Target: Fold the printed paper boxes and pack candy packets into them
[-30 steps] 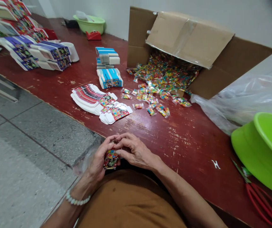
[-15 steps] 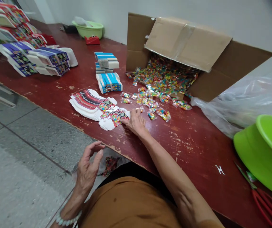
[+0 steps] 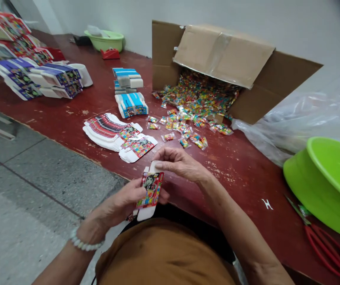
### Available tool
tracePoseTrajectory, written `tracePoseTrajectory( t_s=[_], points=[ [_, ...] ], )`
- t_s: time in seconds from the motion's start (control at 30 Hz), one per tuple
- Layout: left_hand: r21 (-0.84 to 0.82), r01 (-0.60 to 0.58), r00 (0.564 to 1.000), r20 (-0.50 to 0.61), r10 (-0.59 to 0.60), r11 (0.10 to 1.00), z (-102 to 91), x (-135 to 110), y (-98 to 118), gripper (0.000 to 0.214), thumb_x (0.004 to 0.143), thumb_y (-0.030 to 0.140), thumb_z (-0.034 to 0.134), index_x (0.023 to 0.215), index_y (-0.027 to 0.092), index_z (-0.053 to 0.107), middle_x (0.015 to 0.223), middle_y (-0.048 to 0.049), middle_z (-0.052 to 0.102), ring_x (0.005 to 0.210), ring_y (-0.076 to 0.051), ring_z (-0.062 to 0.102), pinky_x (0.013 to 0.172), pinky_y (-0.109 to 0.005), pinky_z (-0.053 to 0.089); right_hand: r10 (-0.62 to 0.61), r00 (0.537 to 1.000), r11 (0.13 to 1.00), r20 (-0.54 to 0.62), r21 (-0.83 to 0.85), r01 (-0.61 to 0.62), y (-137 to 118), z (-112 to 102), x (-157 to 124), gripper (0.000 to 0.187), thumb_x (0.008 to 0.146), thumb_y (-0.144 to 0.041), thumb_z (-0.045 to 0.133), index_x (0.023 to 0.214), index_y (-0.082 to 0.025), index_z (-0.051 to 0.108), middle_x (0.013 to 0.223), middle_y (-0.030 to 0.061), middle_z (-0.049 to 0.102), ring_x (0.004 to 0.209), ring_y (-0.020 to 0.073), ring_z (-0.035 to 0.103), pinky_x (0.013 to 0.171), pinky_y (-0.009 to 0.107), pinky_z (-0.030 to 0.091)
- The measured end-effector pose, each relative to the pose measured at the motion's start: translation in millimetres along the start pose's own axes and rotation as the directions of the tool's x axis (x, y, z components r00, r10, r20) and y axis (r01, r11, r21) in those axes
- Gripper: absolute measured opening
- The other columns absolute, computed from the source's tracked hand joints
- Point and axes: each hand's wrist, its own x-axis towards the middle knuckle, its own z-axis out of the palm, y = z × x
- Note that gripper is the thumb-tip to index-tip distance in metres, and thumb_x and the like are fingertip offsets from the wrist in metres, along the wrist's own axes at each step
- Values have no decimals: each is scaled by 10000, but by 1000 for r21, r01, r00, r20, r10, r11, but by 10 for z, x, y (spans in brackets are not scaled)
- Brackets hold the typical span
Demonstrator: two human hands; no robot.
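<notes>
The left hand and the right hand together grasp a small printed paperboard carton, held up just past the near edge of a red-painted wooden table. The carton's colourful panel faces the camera, and white flaps stick out above and below it. The left hand closes around the carton's lower side, while the right hand pinches the top white flap between thumb and fingers; neither hand has let go. A beaded bracelet circles the left wrist.

Just beyond the hands lies a stack of flat printed carton blanks. To their right, a cardboard box lies on its side, spilling small colourful cellophane packets across the table toward the middle of the frame. Blue-and-white cartons sit beyond the blanks, and purple cartons are piled at upper left. A lime-green basin sits tilted at right, near red-handled scissors and a clear plastic bag
</notes>
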Motion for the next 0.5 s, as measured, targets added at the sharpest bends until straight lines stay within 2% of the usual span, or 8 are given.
tracePoseTrajectory(
  t_s=[0.03,0.1,0.17,0.23,0.3,0.37,0.43,0.5],
  points=[
    [-68,49,995,88,-43,996,59,17,-54,540,778,554,786,1166,187,712,989,-130,785,919,-317,754,903,-437,560,-1,1000,1000,30,9,1,-14,37,-15,289,821,-446,804,915,-201,684,852,-14,694,769,122,634,756,266,522],
    [-143,49,989,146,-28,989,164,35,-138,526,760,528,817,1145,185,716,903,-104,782,832,-295,769,823,-405,581,-16,999,1000,48,20,15,-22,91,-37,273,840,-433,792,931,-199,687,859,-15,691,768,115,634,750,254,521],
    [-130,-4,997,81,15,992,242,32,-165,465,753,469,840,1092,171,728,835,-81,772,767,-268,768,750,-361,589,-22,1000,999,19,40,21,-27,126,-70,291,847,-439,785,986,-203,685,882,-11,691,767,113,636,729,247,523],
    [-82,-56,998,-36,53,995,294,15,-142,357,754,403,849,991,161,734,749,-59,759,670,-237,753,690,-336,594,-5,1000,998,-14,68,6,-39,163,-130,360,838,-450,793,1078,-211,671,919,0,698,787,121,646,716,247,529],
    [-62,-90,985,-152,79,994,321,-4,-101,273,768,367,842,915,167,727,680,-39,743,587,-215,729,635,-325,597,19,999,995,-49,95,-15,-49,224,-209,452,804,-430,829,1160,-216,650,942,6,702,797,124,654,711,245,535],
    [-51,-117,967,-232,103,992,324,-7,-75,249,773,371,835,870,168,728,670,-42,743,560,-211,718,592,-317,595,62,996,989,-61,138,-53,-35,319,-290,493,788,-402,845,1193,-218,631,868,-6,700,718,121,652,652,241,530],
    [-19,-111,959,-265,102,994,307,12,-79,268,762,392,840,823,154,732,676,-58,747,563,-212,714,567,-307,586,130,988,975,-82,192,-113,17,430,-349,382,825,-402,800,1115,-214,638,694,-37,657,556,116,606,532,236,484],
    [23,-95,949,-300,98,995,286,50,-105,299,743,409,853,827,150,730,708,-64,758,605,-216,720,585,-301,582,189,966,965,-175,216,-150,93,516,-374,238,853,-390,743,967,-205,646,585,-56,595,458,103,533,462,224,415]
  ],
)
